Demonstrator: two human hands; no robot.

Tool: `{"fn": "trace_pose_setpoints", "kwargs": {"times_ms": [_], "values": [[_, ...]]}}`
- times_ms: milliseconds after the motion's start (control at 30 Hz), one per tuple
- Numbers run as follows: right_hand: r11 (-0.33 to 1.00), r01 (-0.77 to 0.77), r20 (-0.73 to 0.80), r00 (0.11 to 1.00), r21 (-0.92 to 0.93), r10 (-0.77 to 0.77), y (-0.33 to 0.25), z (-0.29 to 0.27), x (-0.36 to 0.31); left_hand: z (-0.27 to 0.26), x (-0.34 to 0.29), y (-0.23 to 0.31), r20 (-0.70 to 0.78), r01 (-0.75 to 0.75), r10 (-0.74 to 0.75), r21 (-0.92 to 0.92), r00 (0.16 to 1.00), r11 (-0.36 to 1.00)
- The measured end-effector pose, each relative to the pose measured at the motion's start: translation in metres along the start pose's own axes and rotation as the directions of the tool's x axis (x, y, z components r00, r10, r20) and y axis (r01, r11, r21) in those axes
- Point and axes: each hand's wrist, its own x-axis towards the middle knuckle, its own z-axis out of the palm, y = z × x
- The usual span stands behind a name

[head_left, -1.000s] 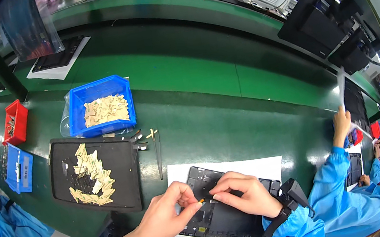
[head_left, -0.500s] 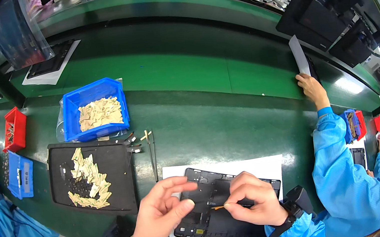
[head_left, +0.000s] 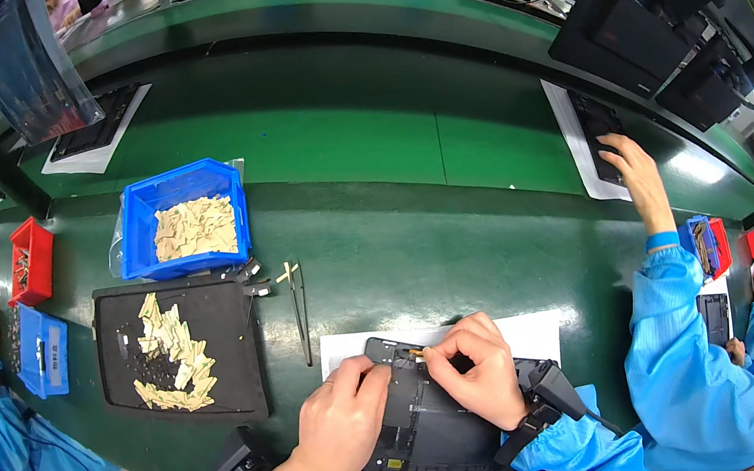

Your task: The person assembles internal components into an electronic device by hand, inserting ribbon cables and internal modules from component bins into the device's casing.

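A black tablet-like housing (head_left: pixel 437 432) lies on a white sheet (head_left: pixel 536 334) right in front of me. My right hand (head_left: pixel 477 369) pinches a small orange-yellow strip (head_left: pixel 417 353) over the housing's upper part, close to its far edge. At the housing's upper left corner is my left hand (head_left: pixel 345 423), its thumb and forefinger pressed together; whatever may be between them is too small to make out. Tweezers (head_left: pixel 302 319) lie on the bench beyond my left hand. To their left, a black tray (head_left: pixel 243 360) bears a heap of small cream-coloured pieces (head_left: pixel 174 352).
Behind the tray stands a blue bin (head_left: pixel 191 264) with more cream pieces. Farther left are a red bin (head_left: pixel 32 261) and another blue bin (head_left: pixel 42 350). A co-worker's hand (head_left: pixel 635 180) on the right touches a black panel (head_left: pixel 596 131) on white paper.
Both hands have moved toward the housing's far edge, the right one carrying the orange strip. My left fingers, apart before, have closed. The co-worker's paper and panel now lie flat.
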Motion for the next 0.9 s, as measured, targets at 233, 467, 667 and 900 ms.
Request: {"fn": "trace_pose_setpoints", "kwargs": {"times_ms": [233,467,667,900], "values": [[0.997,-0.066,-0.015,0.998,0.043,0.067,0.0020,0.0015,-0.0012,0.0041,-0.0020,-0.0010,0.023,-0.048,0.046,0.094,0.999,0.994],[0.999,-0.035,-0.011,0.999,0.030,0.035,0.0019,0.0012,0.0002,0.0049,-0.0010,-0.0002,0.033,-0.062,0.059,0.112,0.998,0.992],[1.000,-0.020,-0.004,1.000,0.003,0.020,0.0027,0.0009,0.0005,0.0066,-0.0008,-0.0005,0.045,-0.067,0.062,0.121,0.997,0.990],[1.000,-0.012,-0.001,1.000,0.003,0.012,0.0024,0.0010,0.0004,0.0070,-0.0012,-0.0012,0.054,-0.068,0.062,0.125,0.997,0.990]]}}
